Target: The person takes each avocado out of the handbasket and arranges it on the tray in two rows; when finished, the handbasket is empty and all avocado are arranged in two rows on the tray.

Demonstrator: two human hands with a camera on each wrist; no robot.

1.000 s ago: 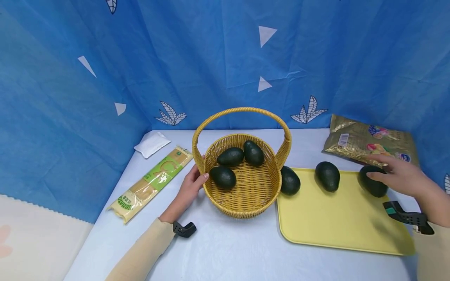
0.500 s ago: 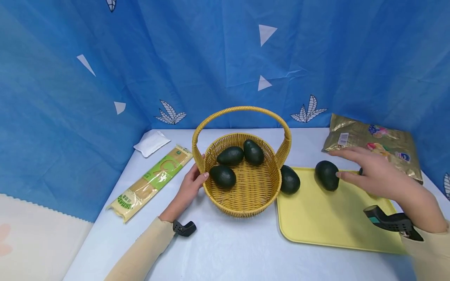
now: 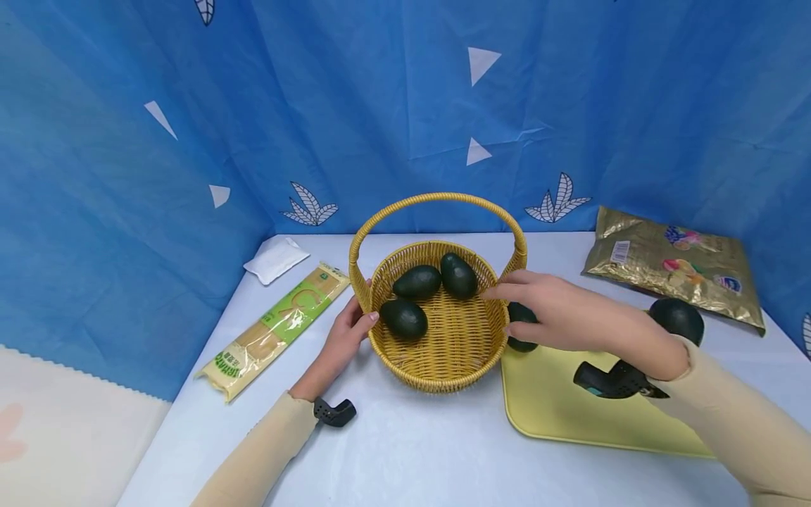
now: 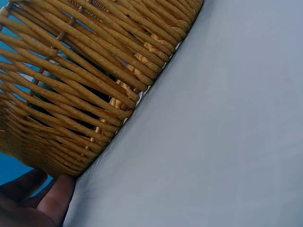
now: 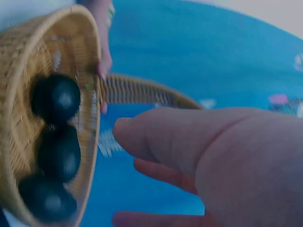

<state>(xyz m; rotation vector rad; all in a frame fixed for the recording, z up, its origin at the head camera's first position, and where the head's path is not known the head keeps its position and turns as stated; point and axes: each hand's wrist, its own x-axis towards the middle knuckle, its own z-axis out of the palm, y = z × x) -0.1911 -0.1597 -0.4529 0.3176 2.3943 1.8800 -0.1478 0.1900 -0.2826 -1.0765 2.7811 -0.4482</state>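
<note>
A yellow wicker basket [image 3: 443, 352] with an arched handle stands mid-table, holding three dark avocados [image 3: 403, 319]. My left hand [image 3: 345, 334] grips its left side near the handle's foot; in the left wrist view, the fingers [image 4: 56, 198] lie against the weave. Reaching over the basket's right rim, my right hand [image 3: 557, 310] has its fingers extended and nothing in its grasp. Beneath it, partly covered, an avocado [image 3: 522, 327] lies at the corner of a yellow tray [image 3: 557, 408]. Another avocado [image 3: 678, 320] shows beyond the right forearm.
A gold fruit-printed bag [image 3: 674, 264] lies at the back right. On the left are a long green-and-tan noodle packet [image 3: 275, 331] and a small white packet [image 3: 277, 259]. A blue patterned curtain [image 3: 393, 105] hangs behind the table.
My right hand has left the far-right avocado and swept left across the tray to the basket's rim, now hiding the tray's middle avocado. The left hand and basket have stayed put.
</note>
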